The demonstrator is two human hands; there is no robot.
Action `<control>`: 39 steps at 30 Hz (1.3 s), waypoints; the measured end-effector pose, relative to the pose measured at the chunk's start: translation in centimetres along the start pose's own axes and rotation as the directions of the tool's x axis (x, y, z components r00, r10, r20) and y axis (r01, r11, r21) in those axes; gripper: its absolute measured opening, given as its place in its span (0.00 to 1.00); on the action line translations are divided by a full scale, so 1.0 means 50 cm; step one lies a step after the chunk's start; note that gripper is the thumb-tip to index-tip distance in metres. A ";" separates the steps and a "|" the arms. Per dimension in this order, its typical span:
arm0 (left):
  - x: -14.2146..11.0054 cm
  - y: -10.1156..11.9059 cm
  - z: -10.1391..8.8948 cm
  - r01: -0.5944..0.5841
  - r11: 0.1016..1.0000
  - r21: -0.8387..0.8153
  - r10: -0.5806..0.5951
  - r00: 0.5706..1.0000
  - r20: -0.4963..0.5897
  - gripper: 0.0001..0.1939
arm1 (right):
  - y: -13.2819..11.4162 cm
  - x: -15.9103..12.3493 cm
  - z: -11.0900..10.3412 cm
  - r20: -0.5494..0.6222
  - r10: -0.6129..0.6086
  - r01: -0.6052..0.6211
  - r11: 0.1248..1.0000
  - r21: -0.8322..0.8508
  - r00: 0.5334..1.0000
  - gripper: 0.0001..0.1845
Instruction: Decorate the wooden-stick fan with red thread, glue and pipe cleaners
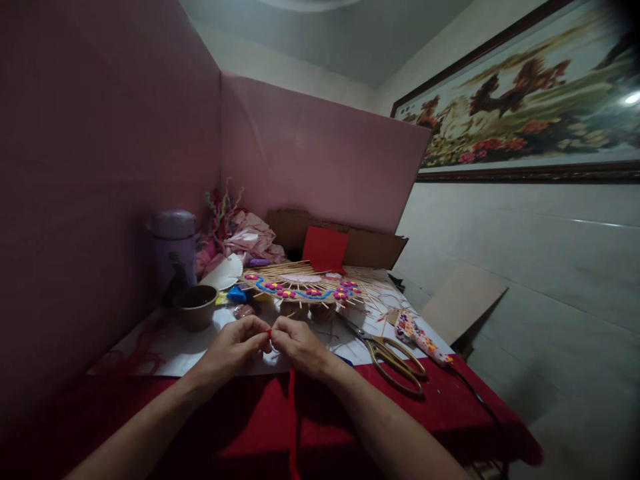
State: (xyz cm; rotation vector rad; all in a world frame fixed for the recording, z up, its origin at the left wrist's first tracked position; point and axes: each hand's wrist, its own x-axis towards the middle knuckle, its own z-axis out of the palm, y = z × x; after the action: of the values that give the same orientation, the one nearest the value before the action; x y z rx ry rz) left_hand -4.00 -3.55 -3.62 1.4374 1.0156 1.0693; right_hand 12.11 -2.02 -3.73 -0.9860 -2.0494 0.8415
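My left hand and my right hand meet at the front of the table, fingertips pinched together. Between them shows a small red end of a soft red strand, which looks like a pipe cleaner. Its long part hangs below my right hand, over the red cloth. Just beyond my hands stands a decorated cardboard ring with pink and yellow flowers, a blue wavy line and thin sticks poking out around it. My fingers hide the exact grip on the strand.
To the right lie gold-handled scissors and a flower-patterned glue gun with a black cord. On the left stand a brown bowl and a purple flask. Red card leans at the back. Red strands lie front left.
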 end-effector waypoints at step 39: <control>0.004 0.015 -0.011 0.067 0.988 -0.139 -0.090 0.981 -0.169 0.16 | 0.029 -0.223 -0.262 -0.199 0.425 -0.362 0.348 -0.865 0.883 0.08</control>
State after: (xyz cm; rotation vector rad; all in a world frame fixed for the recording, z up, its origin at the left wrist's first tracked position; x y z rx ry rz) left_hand -4.44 -3.34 -2.81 1.2025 1.0951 1.1986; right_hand 28.32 -7.32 -1.18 -2.1333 -2.3326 -0.1514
